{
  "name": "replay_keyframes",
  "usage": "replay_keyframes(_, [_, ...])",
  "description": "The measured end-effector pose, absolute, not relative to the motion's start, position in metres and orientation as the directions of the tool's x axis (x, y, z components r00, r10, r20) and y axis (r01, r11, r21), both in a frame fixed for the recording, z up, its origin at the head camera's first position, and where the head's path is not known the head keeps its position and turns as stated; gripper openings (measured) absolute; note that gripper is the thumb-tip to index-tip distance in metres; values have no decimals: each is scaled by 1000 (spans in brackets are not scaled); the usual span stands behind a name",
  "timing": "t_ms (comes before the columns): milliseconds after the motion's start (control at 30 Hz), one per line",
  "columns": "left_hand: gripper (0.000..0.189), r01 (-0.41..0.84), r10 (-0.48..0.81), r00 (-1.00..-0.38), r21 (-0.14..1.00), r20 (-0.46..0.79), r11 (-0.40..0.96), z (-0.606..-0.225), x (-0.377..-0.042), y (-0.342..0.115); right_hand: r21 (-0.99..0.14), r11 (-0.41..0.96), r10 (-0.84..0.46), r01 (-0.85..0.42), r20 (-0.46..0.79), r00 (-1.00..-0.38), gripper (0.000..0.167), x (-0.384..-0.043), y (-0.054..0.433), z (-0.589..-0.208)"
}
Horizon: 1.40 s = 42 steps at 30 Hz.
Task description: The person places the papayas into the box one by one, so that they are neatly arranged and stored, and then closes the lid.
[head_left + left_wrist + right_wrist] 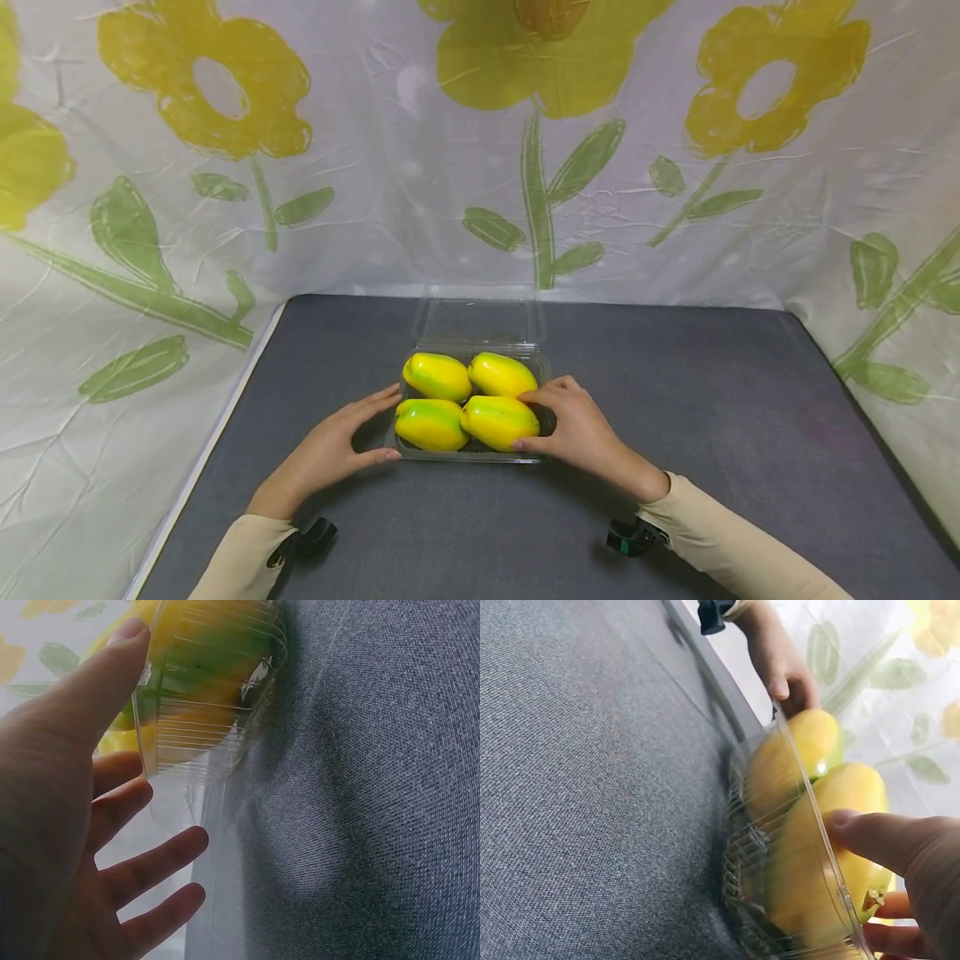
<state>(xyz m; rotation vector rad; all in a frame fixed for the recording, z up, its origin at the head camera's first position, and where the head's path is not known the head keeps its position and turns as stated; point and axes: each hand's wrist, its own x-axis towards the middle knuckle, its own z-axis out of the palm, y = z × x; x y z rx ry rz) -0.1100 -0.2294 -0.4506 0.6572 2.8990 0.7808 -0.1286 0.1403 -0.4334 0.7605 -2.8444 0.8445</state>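
Observation:
Several yellow-green mangoes sit in two rows in a clear plastic clamshell box [472, 456], its clear lid [480, 321] folded back behind it. My right hand [581, 425] holds the front right mango [498, 422] by its right end. In the right wrist view the thumb [847, 819] lies on this mango's near side, with fingers around its stem end. My left hand [333, 446] is at the box's left side, thumb by the front corner. Its fingers [161, 855] are spread and relaxed in the left wrist view, the thumb touching the rim.
A dark grey cloth [720, 400] covers the table under the box. Behind and at the sides hangs a white curtain [375, 167] printed with yellow flowers. Each wrist wears a black strapped device, such as the right one [633, 536].

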Motion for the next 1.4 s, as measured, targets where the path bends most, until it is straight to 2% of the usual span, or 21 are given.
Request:
replay_keyframes(267, [86, 384, 419, -907, 494, 42, 780, -452, -110, -230, -453, 732, -459, -509, 225, -860, 64, -128, 140, -436])
replay_keyframes(967, [87, 384, 425, -904, 527, 49, 758, -454, -111, -231, -436, 741, -471, -510, 203, -858, 63, -129, 139, -434])
replay_keyframes(1400, [86, 370, 414, -908, 567, 56, 736, -454, -110, -230, -474, 726, -461, -499, 203, -864, 64, -128, 139, -432])
